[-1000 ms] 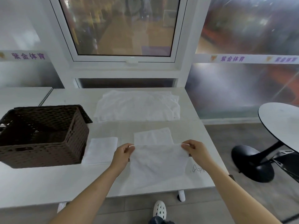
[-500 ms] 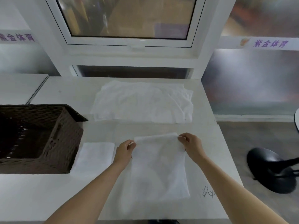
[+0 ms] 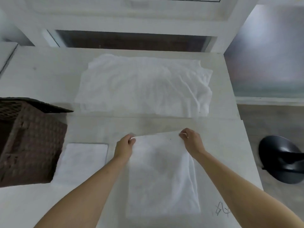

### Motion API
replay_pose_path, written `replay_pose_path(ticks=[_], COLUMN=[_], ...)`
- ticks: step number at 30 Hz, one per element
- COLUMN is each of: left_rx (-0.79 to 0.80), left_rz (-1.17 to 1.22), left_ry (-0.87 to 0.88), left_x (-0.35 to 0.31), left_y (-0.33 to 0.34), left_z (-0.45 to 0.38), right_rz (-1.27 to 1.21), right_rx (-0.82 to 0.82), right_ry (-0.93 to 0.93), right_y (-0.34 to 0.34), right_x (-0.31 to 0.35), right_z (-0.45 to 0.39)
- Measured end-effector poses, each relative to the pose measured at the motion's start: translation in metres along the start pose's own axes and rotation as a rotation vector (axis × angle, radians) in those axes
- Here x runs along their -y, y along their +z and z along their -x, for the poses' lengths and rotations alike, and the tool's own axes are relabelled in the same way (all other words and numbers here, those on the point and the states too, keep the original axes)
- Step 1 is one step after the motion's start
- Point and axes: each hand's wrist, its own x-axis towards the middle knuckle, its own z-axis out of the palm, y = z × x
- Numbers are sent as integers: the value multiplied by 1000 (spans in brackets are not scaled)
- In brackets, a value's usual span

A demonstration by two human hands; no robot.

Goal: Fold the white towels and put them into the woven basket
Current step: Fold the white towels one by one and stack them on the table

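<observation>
A white towel point(image 3: 162, 175) lies lengthwise on the white table point(image 3: 218, 145) in front of me. My left hand point(image 3: 124, 146) pinches its far left corner and my right hand point(image 3: 191, 140) pinches its far right corner, both just above the tabletop. A small folded white towel point(image 3: 82, 162) lies to the left, against the brown woven basket point(image 3: 29, 142) at the table's left side. Farther back, a crumpled pile of white towels point(image 3: 144, 86) is spread across the table.
A scribbled pen mark point(image 3: 222, 211) is on the table near its right edge. Beyond that edge, a black round table base point(image 3: 283, 159) stands on the floor. A white wall and window frame point(image 3: 131, 18) run behind the table.
Both hands carried the towel's edge away from me and lowered it, so the towel that hung in the air now lies flat on the table. The view tilted downward.
</observation>
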Motion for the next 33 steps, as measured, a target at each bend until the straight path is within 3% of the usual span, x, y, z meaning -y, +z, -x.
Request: replay_pose_path(ticks=[10,19,23,28,31,33], left_rx=[-56,-106,-170,-205,-137,-88], left_rz=[-168,-167,-147,-482,-548,-578], left_ry=[-64,-73,44,278,430,494], left_x=[8,11,13,24,34,42], left_y=[15,22,30,47,60,67], left_z=[-33,-38,-16,31,61,78], right_rz=[189,193,310,348,334,246], right_rx=[26,32,-105,-167,-161,-144], right_ry=[-37,-55,-225,-452,-419,-251], right_y=[12,17,19,24,30,31], right_x=[-13,-19,-28,-43,-56,-63], right_z=[-34,-46,-26,24,61,82])
